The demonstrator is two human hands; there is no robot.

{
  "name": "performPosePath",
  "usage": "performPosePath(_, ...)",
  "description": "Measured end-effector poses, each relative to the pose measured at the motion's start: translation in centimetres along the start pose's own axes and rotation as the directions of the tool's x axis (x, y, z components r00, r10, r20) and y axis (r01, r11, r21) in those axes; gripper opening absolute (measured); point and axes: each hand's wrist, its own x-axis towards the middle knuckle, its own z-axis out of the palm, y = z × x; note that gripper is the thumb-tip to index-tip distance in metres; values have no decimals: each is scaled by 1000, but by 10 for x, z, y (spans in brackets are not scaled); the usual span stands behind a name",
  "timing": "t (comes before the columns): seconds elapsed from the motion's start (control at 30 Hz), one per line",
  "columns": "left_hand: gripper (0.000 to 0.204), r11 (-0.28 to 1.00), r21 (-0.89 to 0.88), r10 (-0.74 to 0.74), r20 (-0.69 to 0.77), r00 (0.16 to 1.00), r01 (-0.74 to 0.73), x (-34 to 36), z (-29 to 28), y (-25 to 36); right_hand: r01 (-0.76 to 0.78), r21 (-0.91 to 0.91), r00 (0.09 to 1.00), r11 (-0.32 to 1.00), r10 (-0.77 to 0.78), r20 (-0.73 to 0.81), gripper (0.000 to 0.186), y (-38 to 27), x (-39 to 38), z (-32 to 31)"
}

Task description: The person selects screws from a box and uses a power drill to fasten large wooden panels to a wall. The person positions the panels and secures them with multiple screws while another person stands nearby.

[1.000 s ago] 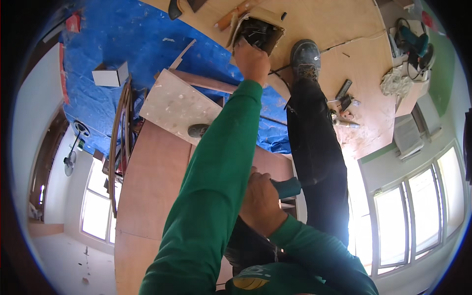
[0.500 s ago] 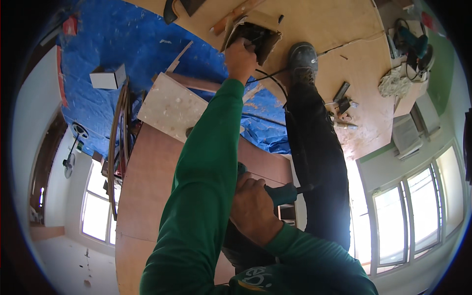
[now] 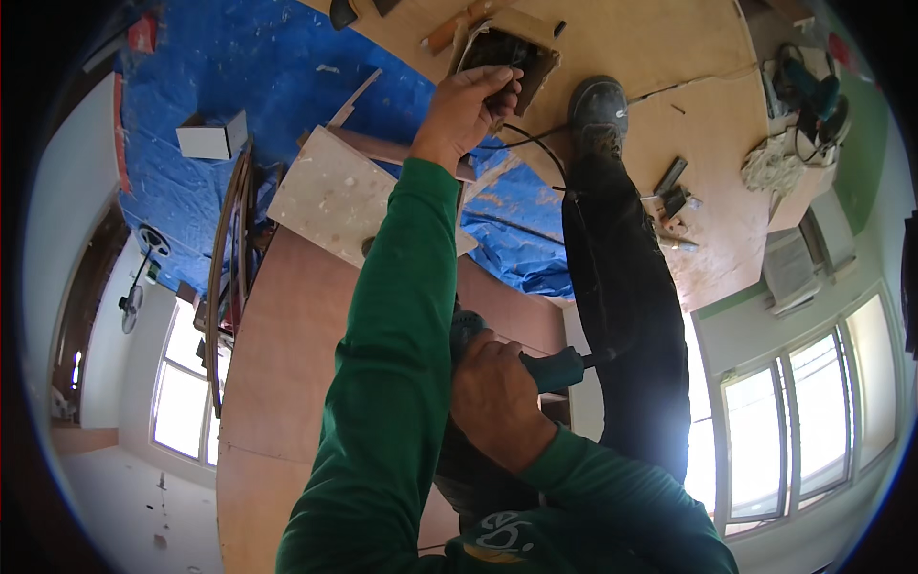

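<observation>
My left hand [image 3: 469, 107] is raised over the near edge of a small open cardboard box [image 3: 542, 81] at the top centre. Its fingers are curled together in a pinch; whatever lies between them is too small or hidden to name. Dark small contents [image 3: 499, 50] show inside the box. Close to my body, my right hand [image 3: 499, 397] is wrapped round the handle of a teal corded power drill [image 3: 555, 370]. The drill's head [image 3: 467, 328] shows beside my left sleeve, and its tip is hidden behind that arm.
My shoe [image 3: 599, 107] rests on a plywood sheet [image 3: 708, 86] beside a black cable [image 3: 537, 143]. A stained board [image 3: 330, 191] and a blue tarp [image 3: 287, 67] lie to the left, with a white box [image 3: 212, 139]. Small tools [image 3: 674, 196] lie right of my leg.
My left hand has come up out of the box toward its near edge, fingers pinched. My right hand keeps its grip on the drill, and the view has shifted slightly.
</observation>
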Motion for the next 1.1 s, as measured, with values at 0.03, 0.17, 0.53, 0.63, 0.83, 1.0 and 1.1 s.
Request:
performPosePath(0.03, 24, 1000, -11, 6, 7, 1000, -6, 0, -1, 1, 1, 5, 1000, 1000, -2, 16, 42, 0, 0, 0)
performPosePath(0.17, 27, 1000, 8, 7, -11, 1000, -7, -1, -2, 1, 10, 26, 999, 1000, -11, 51, 46, 1, 1, -2)
performPosePath(0.53, 20, 90, 964, 599, 147, 787, -249, -64, 21, 27, -25, 32, 999, 999, 24, 31, 45, 2, 3, -11)
performPosePath(0.63, 13, 578, 709, 511, 71, 856, -404, -109, 36, 43, -32, 36, 999, 999, 31, 23, 44, 3, 4, -13)
performPosePath(0.83, 23, 944, 99, 295, 181, 938, -315, -144, 33, 64, -54, 52, 998, 997, 53, 16, 44, 1, 5, -8)
performPosePath(1.0, 24, 940, 164, 261, 212, 942, -298, -126, 32, 63, -29, -33, 991, 999, 25, -129, 43, 1, 4, 8)
performPosePath(1.1, 31, 945, 245, 182, 162, 970, -218, -97, 47, 54, -46, 11, 994, 999, 47, -101, 43, 2, 6, 9)
